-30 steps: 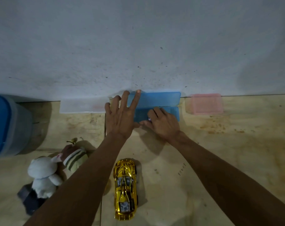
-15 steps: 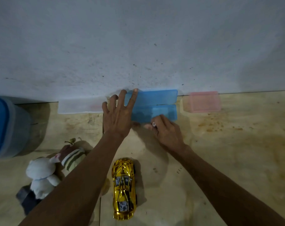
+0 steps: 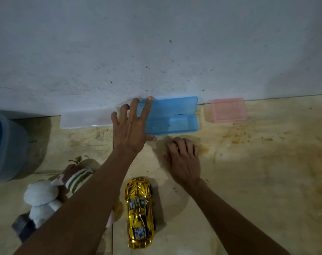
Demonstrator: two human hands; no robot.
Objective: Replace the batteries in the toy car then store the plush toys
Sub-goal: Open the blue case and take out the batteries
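Two hands are seen at work on the floor by the wall. The left hand [image 3: 130,129] is laid flat with fingers spread on the left end of the open blue case [image 3: 172,116], whose lid is propped against the wall [image 3: 156,43]; nothing is gripped by it. The right hand [image 3: 184,159], just at 5 o'clock of the case, is curled with its fingertips pressed to the floor [image 3: 266,172]; something small and shiny is glimpsed between the fingers, but whether a battery is pinched there cannot be told. The gold toy car [image 3: 140,212] is left lying wheels down at 6 o'clock of the hands, near the lower edge, touched by neither hand, and no open battery hatch can be made out. The plush toys [image 3: 46,199] are heaped at 8 o'clock, partly hidden under the left forearm, beside a blue-lidded bin [image 3: 7,146] at 9 o'clock. A clear case [image 3: 83,119] is set just left of the blue one, and a pink box [image 3: 227,110] at 2 o'clock. Little of the task is judged done: batteries seem only to be fetched from the case, the car's swap is not yet begun, and the storing of the plush toys is left entirely.
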